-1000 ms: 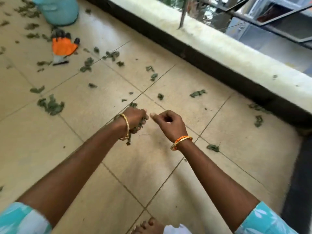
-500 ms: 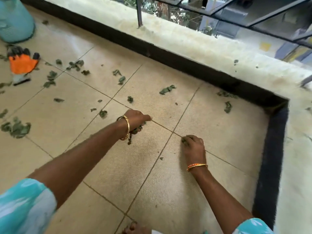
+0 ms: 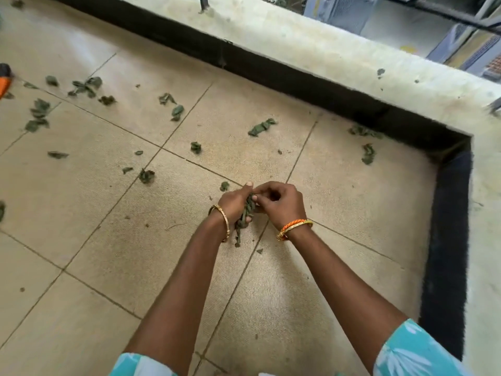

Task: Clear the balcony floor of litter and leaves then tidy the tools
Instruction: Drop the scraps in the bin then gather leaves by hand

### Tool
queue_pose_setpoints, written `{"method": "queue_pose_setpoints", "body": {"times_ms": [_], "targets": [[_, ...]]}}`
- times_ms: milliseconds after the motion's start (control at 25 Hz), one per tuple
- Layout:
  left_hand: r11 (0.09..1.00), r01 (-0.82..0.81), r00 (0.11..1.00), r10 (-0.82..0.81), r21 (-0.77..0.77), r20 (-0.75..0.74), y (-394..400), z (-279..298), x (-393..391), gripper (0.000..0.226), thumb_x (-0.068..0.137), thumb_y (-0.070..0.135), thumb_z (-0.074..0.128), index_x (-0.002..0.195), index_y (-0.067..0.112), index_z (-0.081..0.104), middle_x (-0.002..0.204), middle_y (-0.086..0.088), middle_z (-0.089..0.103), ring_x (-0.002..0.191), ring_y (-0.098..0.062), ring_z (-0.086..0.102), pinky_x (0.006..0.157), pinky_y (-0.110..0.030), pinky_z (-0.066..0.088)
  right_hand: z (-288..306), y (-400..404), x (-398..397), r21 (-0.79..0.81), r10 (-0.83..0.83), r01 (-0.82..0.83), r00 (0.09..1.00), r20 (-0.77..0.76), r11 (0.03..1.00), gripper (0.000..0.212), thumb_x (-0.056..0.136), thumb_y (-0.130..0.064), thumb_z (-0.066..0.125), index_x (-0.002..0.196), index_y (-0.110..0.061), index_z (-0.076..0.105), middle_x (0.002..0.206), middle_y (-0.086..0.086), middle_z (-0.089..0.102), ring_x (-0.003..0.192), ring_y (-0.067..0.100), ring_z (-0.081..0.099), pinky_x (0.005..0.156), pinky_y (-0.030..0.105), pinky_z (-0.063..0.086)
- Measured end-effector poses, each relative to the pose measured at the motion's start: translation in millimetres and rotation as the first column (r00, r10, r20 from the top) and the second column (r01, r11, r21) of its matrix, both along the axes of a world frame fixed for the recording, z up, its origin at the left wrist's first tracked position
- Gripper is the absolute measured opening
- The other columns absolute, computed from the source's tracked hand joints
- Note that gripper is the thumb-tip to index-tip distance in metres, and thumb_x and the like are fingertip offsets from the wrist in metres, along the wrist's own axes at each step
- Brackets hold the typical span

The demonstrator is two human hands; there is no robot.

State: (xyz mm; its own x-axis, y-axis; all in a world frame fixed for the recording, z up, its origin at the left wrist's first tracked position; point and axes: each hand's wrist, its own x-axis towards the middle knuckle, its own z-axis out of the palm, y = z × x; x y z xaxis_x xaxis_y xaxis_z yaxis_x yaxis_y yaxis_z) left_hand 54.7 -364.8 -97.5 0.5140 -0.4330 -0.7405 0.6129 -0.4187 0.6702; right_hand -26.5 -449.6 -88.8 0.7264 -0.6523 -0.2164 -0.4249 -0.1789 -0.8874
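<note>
A person clearing a balcony gathers fallen leaves by hand, the job, by the look of it, well short of done. The left hand (image 3: 235, 202) has its grip curled round a bunch of leaves (image 3: 245, 217), strands of which trail below the fist. The right hand (image 3: 280, 204) touches that bunch, fingers curled and pinching at its top, apparently tucking in another piece. Beyond the bunch, many loose leaves (image 3: 261, 127) lie scattered over the tiled floor (image 3: 113, 240), several toward the black skirting (image 3: 298, 80) and some in the corner (image 3: 367, 154). An orange tool (image 3: 4, 80) at the far left edge awaits tidying. The tiles nearest the person look mostly picked.
</note>
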Motion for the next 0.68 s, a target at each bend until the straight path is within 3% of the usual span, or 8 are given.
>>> {"method": "queue_pose_setpoints", "body": {"times_ms": [80, 120, 200, 280, 400, 520, 600, 680], "targets": [[0.999, -0.034, 0.999, 0.033, -0.034, -0.037, 0, 0, 0, 0.032, 0.099, 0.031, 0.046, 0.077, 0.011, 0.055, 0.061, -0.005, 0.052, 0.032, -0.009, 0.038, 0.036, -0.012, 0.028, 6, -8, -2, -0.065, 0.055, -0.054, 0.998, 0.015, 0.996, 0.013, 0.080, -0.007, 0.066, 0.084, -0.017, 0.073, 0.074, -0.006, 0.068, 0.067, 0.001, 0.061, 0.063, 0.013, 0.050], [0.998, -0.047, 0.997, 0.044, -0.046, -0.061, -1, 1, 1, 0.031, 0.098, 0.028, 0.045, 0.072, 0.012, 0.051, 0.059, -0.003, 0.049, 0.031, -0.008, 0.036, 0.036, -0.012, 0.026, 10, -22, -5, -0.101, 0.006, -0.002, 0.999, 0.039, 0.995, 0.014, 0.081, -0.007, 0.064, 0.085, -0.017, 0.073, 0.077, -0.005, 0.068, 0.068, 0.001, 0.060, 0.064, 0.011, 0.049], [0.997, -0.053, 0.995, 0.047, -0.056, -0.093, -6, 2, 2, 0.032, 0.097, 0.024, 0.045, 0.067, 0.015, 0.042, 0.054, 0.001, 0.041, 0.031, -0.008, 0.032, 0.037, -0.011, 0.023, 10, -66, -14, -0.208, -0.217, 0.224, 0.975, 0.056, 0.952, 0.015, 0.083, -0.008, 0.061, 0.092, -0.016, 0.070, 0.091, -0.002, 0.066, 0.083, 0.007, 0.059, 0.080, 0.022, 0.052], [0.997, -0.039, 0.994, 0.032, -0.068, -0.102, -13, 4, 2, 0.033, 0.097, 0.023, 0.045, 0.065, 0.016, 0.040, 0.051, 0.003, 0.039, 0.031, -0.008, 0.030, 0.036, -0.011, 0.021, 5, -117, -27, -0.360, -0.401, 0.358, 0.915, -0.049, 0.861, 0.027, 0.085, -0.008, 0.057, 0.110, -0.015, 0.063, 0.116, 0.004, 0.056, 0.112, 0.018, 0.049, 0.101, 0.036, 0.043], [0.993, -0.052, 0.990, 0.036, -0.108, -0.138, -22, 11, 0, 0.036, 0.096, 0.027, 0.050, 0.063, 0.018, 0.037, 0.047, 0.006, 0.037, 0.030, -0.007, 0.028, 0.035, -0.012, 0.019, -9, -178, -44, -0.475, -0.357, 0.164, 0.866, -0.350, 0.865, 0.057, 0.084, 0.000, 0.050, 0.137, -0.016, 0.041, 0.144, 0.014, 0.030, 0.134, 0.031, 0.025, 0.111, 0.042, 0.029], [0.987, -0.119, 0.981, 0.100, -0.111, -0.165, -28, 17, 1, 0.037, 0.090, 0.027, 0.060, 0.065, 0.020, 0.035, 0.046, 0.007, 0.034, 0.030, -0.006, 0.026, 0.033, -0.012, 0.017, -29, -199, -56, -0.453, -0.198, -0.041, 0.862, -0.466, 0.890, 0.066, 0.084, 0.008, 0.044, 0.145, -0.010, 0.026, 0.154, 0.013, 0.016, 0.140, 0.032, 0.020, 0.114, 0.041, 0.026], [0.983, -0.137, 0.978, 0.115, -0.119, -0.175, -32, 20, 0, 0.033, 0.090, 0.021, 0.060, 0.068, 0.019, 0.037, 0.046, 0.007, 0.033, 0.030, -0.006, 0.025, 0.032, -0.012, 0.017, -42, -201, -64, -0.532, -0.180, -0.111, 0.867, -0.465, 0.840, 0.061, 0.083, 0.013, 0.044, 0.141, -0.003, 0.036, 0.147, 0.017, 0.031, 0.132, 0.033, 0.035, 0.109, 0.037, 0.035], [0.985, -0.136, 0.974, 0.114, -0.105, -0.198, -34, 23, -1, 0.034, 0.093, 0.022, 0.054, 0.065, 0.018, 0.036, 0.042, 0.007, 0.033, 0.028, -0.006, 0.025, 0.031, -0.010, 0.016, -47, -202, -67, -0.637, -0.215, -0.133, 0.872, -0.439, 0.759, 0.042, 0.084, 0.015, 0.045, 0.123, 0.002, 0.056, 0.124, 0.021, 0.055, 0.112, 0.032, 0.052, 0.093, 0.033, 0.045]]}}
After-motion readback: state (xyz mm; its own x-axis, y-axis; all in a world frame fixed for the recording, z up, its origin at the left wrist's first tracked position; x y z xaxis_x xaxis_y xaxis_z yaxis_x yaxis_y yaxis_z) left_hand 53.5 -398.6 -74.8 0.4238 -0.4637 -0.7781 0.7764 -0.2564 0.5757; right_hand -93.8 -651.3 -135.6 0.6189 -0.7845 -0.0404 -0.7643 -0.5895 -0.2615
